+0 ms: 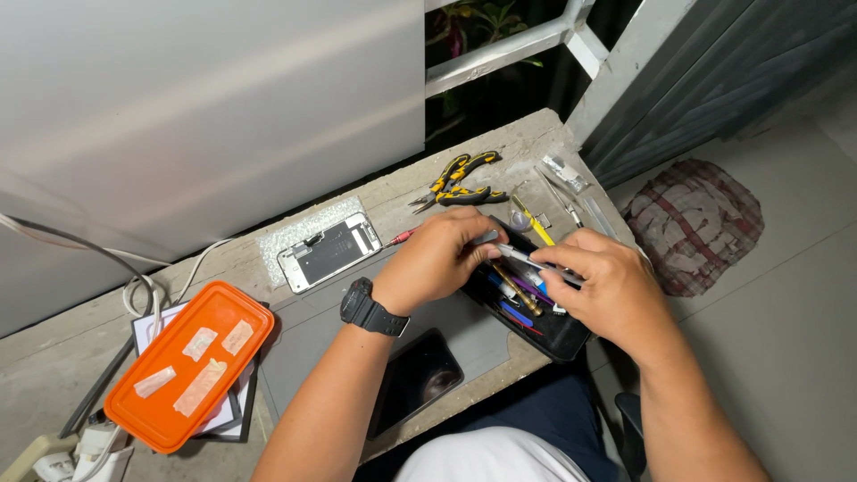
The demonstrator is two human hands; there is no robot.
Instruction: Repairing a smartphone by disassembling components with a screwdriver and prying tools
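Observation:
My left hand [437, 259], with a black wristwatch [368, 309] on its wrist, reaches into a black tool tray [564, 336] and pinches a thin silver tool [511, 253]. My right hand [607, 286] grips the same tool's other end just above the tray. Several screwdrivers and picks with gold, blue and purple handles [520, 295] lie in the tray under my fingers. An opened phone body [328, 251] lies face up on the ledge to the left of my left hand. A dark phone screen [416, 380] rests on the grey mat [308, 335] beneath my left forearm.
Yellow-and-black pliers [457, 181] and tweezers [561, 198] lie at the ledge's far end. An orange lid [189, 364] with tape strips sits on flat boxes at the left. White cables [143, 295] and a power strip [62, 455] are at the far left. A checked cloth [694, 223] lies on the floor at right.

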